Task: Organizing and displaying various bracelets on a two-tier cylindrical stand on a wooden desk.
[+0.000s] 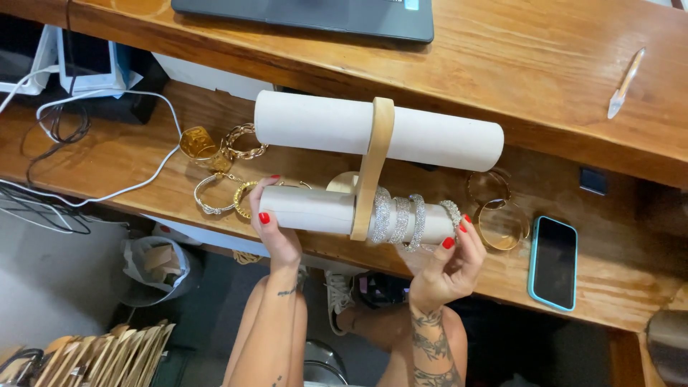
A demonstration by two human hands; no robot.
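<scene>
Head view: my left hand (276, 226) grips the lower roll (308, 210); my right hand (448, 265) pinches its end beside silver bangles (400, 218), gold bangles (502, 215) nearby.

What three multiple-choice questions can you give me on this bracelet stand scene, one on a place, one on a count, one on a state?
1. Where does the phone lie?
A. On the wooden counter, right of the stand
B. On the laptop
C. On the floor

2. How many padded rolls does the display stand carry?
A. One
B. Two
C. Four

3. What is the state of the upper roll?
A. Full of bracelets
B. Bare
C. Wrapped in cable

Answers:
1 A: the phone lies flat, screen dark, past the gold cuffs.
2 B: one roll above, one below.
3 B: nothing sits on it; the sparkly silver bracelets sit on the lower roll, held by the left hand and right hand.
</scene>
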